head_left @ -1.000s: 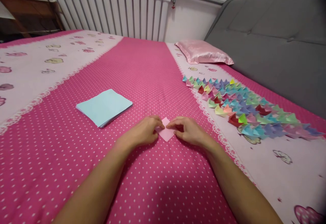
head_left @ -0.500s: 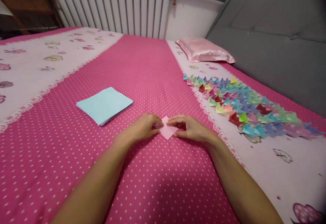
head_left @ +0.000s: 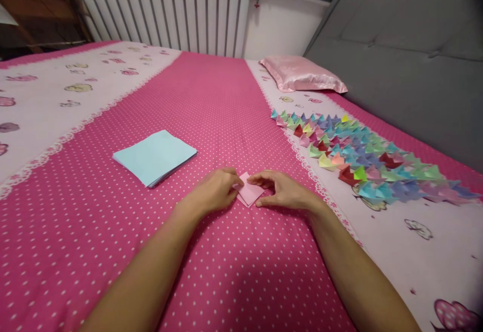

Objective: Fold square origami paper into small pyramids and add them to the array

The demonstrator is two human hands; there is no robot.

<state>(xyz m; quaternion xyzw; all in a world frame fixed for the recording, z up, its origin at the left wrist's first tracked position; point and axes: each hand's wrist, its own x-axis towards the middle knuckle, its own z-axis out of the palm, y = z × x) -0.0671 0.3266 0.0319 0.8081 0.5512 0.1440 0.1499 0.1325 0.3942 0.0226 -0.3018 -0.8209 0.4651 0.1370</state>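
Note:
A small pale pink folded paper [head_left: 249, 192] lies on the pink dotted bedsheet [head_left: 211, 115]. My left hand [head_left: 213, 191] presses its left edge with the fingertips. My right hand [head_left: 282, 191] holds its right side, forefinger on the top edge and thumb at the lower corner. Both hands rest on the bed on either side of the paper. To the left of my hands sits a stack of square paper sheets [head_left: 154, 157] with a light blue sheet on top.
Several rows of small folded paper shapes [head_left: 362, 161] in many colours lie on the white strip at right. A pink satin pillow [head_left: 302, 74] lies behind them, beside a grey padded headboard [head_left: 407, 55]. A white radiator [head_left: 169, 12] stands at the far end.
My right hand has slid its thumb down to the paper's lower corner and spread its fingers. The paper looks slightly narrower, folded in a little. My left hand has barely moved.

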